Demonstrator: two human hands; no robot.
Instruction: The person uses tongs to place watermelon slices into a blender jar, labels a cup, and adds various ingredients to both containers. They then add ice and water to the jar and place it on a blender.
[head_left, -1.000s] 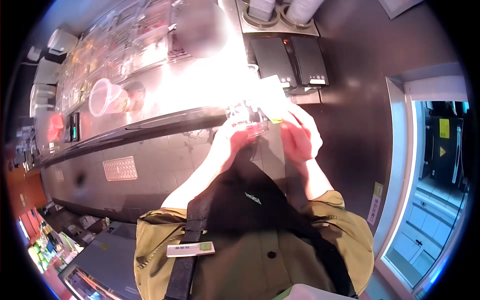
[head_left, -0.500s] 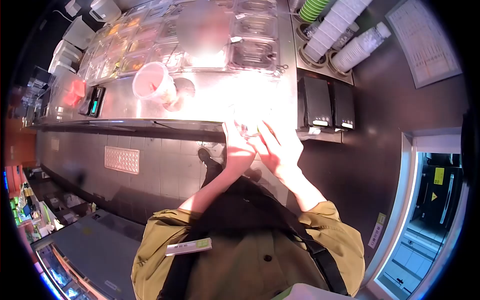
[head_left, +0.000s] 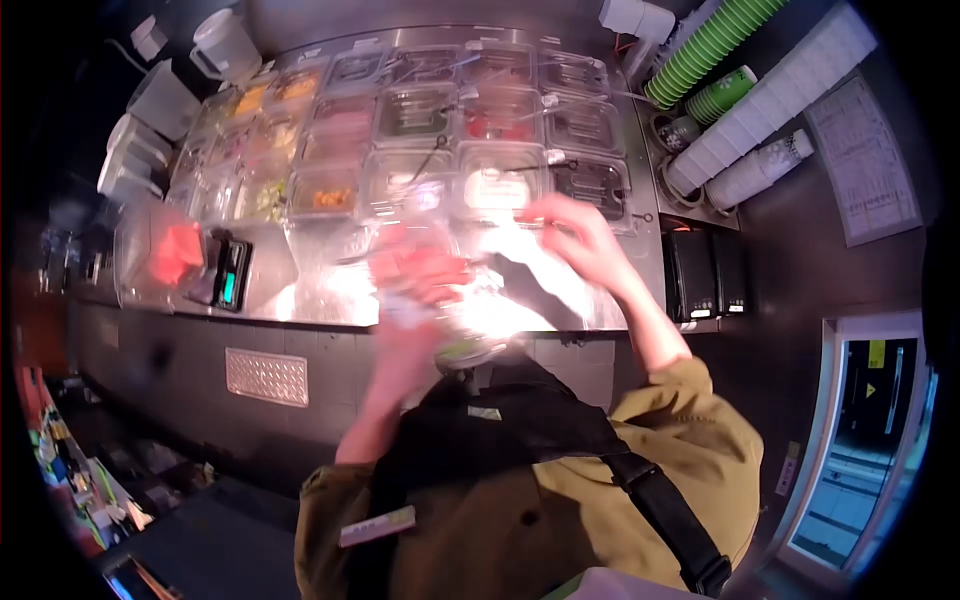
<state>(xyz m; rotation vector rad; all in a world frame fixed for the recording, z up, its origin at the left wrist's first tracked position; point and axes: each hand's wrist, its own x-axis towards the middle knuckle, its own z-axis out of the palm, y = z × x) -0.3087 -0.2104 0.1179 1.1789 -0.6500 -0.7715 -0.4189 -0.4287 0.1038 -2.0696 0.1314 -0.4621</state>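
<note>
My left hand (head_left: pixel 415 275) is motion-blurred and wrapped around a clear plastic cup (head_left: pixel 462 330), held over the front edge of the steel counter (head_left: pixel 320 300). Glare washes out the cup, and I cannot tell what is inside it. My right hand (head_left: pixel 572 235) is lifted above the counter with its fingers apart and holds nothing. It hovers just in front of the nearest row of clear topping bins (head_left: pixel 495 185), next to a bin with white contents.
Several rows of lidded topping bins (head_left: pixel 400 110) fill the back of the counter. A small scale (head_left: pixel 232 275) and a red object (head_left: pixel 175 250) sit at the left. Stacks of green cups (head_left: pixel 710 50) and white cups (head_left: pixel 770 100) stand at the right, with two black devices (head_left: pixel 705 275) below them.
The view has swung up toward the topping bins. My right hand has left the cup and risen toward the bins. My left hand has kept the cup and moved left.
</note>
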